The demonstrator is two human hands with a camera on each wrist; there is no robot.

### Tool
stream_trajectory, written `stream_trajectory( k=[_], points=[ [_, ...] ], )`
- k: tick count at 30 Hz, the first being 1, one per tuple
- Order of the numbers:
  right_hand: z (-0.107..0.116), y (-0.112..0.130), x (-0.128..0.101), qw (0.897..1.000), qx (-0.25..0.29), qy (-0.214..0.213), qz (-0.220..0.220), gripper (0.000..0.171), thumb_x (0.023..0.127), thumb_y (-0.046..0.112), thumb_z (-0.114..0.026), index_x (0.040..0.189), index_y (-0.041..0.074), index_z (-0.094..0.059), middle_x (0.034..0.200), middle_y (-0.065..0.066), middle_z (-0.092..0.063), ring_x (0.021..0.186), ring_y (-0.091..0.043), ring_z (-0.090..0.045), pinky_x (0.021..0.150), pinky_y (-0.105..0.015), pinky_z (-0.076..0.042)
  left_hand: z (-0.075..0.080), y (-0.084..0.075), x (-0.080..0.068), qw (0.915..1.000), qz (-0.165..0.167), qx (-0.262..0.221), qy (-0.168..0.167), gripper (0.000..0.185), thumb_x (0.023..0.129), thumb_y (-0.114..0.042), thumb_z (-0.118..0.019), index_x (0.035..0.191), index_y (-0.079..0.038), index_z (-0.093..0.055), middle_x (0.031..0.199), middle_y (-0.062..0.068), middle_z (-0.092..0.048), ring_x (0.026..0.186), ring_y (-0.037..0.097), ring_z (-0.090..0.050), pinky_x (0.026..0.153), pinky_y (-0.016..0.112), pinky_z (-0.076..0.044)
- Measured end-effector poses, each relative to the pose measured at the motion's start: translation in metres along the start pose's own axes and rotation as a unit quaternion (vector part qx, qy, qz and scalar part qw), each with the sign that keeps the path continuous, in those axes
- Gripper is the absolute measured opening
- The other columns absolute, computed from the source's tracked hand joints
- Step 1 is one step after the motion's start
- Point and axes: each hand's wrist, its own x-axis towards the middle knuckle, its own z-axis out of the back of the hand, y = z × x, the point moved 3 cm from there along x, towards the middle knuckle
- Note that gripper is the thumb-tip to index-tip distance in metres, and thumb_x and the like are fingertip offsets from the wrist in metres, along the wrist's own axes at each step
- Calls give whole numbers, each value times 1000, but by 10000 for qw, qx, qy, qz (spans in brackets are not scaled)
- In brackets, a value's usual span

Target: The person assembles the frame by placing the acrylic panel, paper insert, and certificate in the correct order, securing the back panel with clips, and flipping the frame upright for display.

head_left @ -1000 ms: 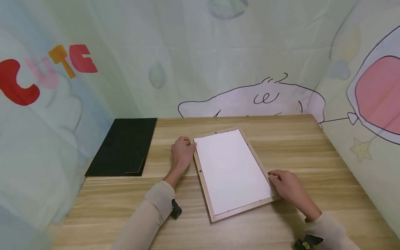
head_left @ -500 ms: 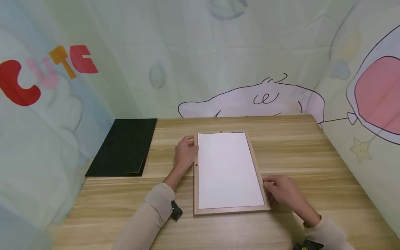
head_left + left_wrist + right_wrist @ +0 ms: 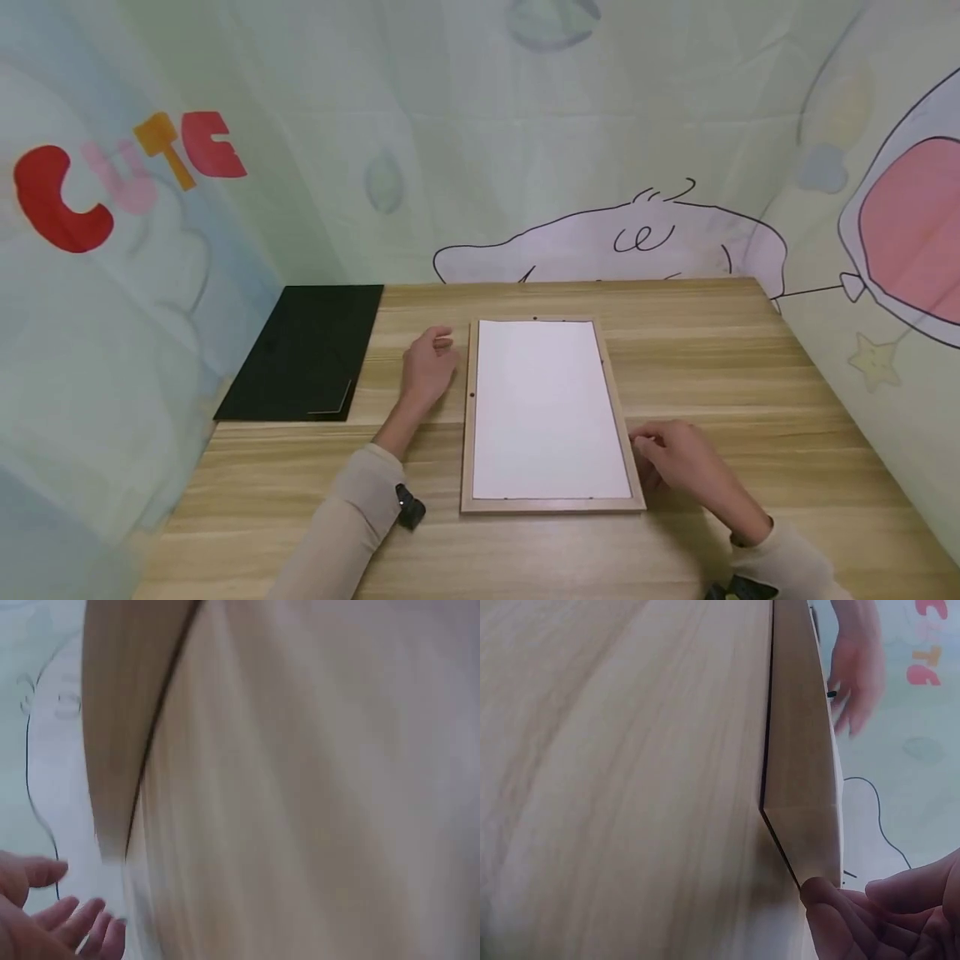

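Note:
A light wooden picture frame [image 3: 467, 450] lies flat on the table, with a white sheet [image 3: 551, 408] filling its inside. Just left of the frame's upper left side, my left hand [image 3: 429, 367] is apart from it, fingers loosely bent and holding nothing. At the frame's lower right side is my right hand [image 3: 678, 458], its bent fingertips touching the outer edge. The right wrist view has those fingertips [image 3: 821, 892] against the side face near a corner, thumb [image 3: 900, 889] off the wood.
A black board [image 3: 303, 350] with a thin pale L-shaped line near its corner lies at the table's left edge. The wood-grain table [image 3: 690, 350] meets a printed cloth backdrop [image 3: 420, 108] behind and at both sides.
The frame has turned from tilted to nearly straight and shifted a little left. My left hand has let go of its left side and moved away; my right hand stays at the right side.

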Motion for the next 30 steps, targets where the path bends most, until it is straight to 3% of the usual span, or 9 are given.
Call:
stream_trajectory(
  k=[3, 6, 8, 11, 14, 18, 27, 29, 30],
  points=[
    [2, -1, 1, 10000, 32, -33, 20, 27, 100, 13, -55, 118, 2, -72, 69, -2, -70, 57, -14, -64, 51, -29, -53, 51, 18, 10, 9937, 248, 774, -766, 41, 97, -24, -62, 136, -11, -58, 132, 17, -62, 122, 39, -54, 101, 51, -46],
    [5, 0, 0, 9998, -76, -114, 126, 25, 100, 13, -57, 116, 4, -73, 70, -2, -71, 58, -14, -64, 52, -29, -52, 110, 46, 18, 9752, 832, 1584, -1304, 53, 101, -30, -56, 146, -6, -46, 145, 29, -44, 132, 50, -34, 106, 63, -30],
    [6, 0, 0, 9996, -160, -152, 171, 24, 100, 13, -57, 115, 4, -73, 70, -2, -70, 58, -13, -64, 51, -28, -51, 143, 68, 19, 9613, 1375, 2017, -1274, 65, 103, -35, -51, 154, -1, -30, 154, 37, -26, 139, 58, -20, 109, 71, -20],
    [8, 1, 0, 9993, -256, -184, 214, 24, 99, 13, -57, 114, 4, -74, 69, -1, -70, 58, -13, -63, 51, -27, -50, 175, 97, 15, 9422, 2105, 2466, -847, 81, 105, -44, -44, 157, 6, -7, 158, 44, -3, 142, 66, -5, 111, 77, -10],
    [9, 1, 0, 9990, -312, -222, 231, 24, 99, 13, -57, 115, 5, -74, 69, 0, -71, 59, -12, -63, 51, -27, -49, 188, 112, 9, 9326, 2441, 2641, -302, 92, 104, -53, -40, 157, 8, 5, 156, 47, 9, 142, 69, 1, 110, 81, -7],
    [10, 1, -1, 9987, -364, -273, 236, 25, 98, 14, -58, 114, 6, -75, 68, 1, -71, 59, -11, -63, 52, -27, -48, 185, 116, 5, 9315, 2581, 2560, 77, 99, 102, -58, -40, 156, 6, 13, 155, 48, 14, 142, 69, 6, 110, 82, -5],
    [14, 3, -2, 9982, -351, -430, 221, 24, 98, 12, -57, 111, 6, -76, 70, 0, -72, 60, -11, -64, 51, -27, -49, 188, 116, 7, 9205, 2941, 2557, -284, 118, 89, -62, -65, 153, 15, -3, 147, 51, -10, 134, 65, -18, 107, 76, -21],
    [14, 2, -2, 9982, -343, -447, 206, 23, 98, 12, -57, 110, 6, -76, 70, -1, -72, 59, -11, -64, 51, -27, -49, 192, 117, 6, 9186, 3049, 2497, -293, 117, 87, -64, -66, 152, 16, -8, 148, 49, -14, 134, 63, -21, 108, 74, -23],
    [15, 2, -2, 9983, -341, -450, 175, 24, 98, 12, -57, 110, 6, -76, 70, -1, -72, 60, -12, -64, 51, -27, -49, 193, 117, 5, 9200, 3045, 2446, -321, 110, 87, -63, -66, 149, 16, -19, 146, 47, -20, 133, 60, -25, 107, 72, -26]
  ],
)
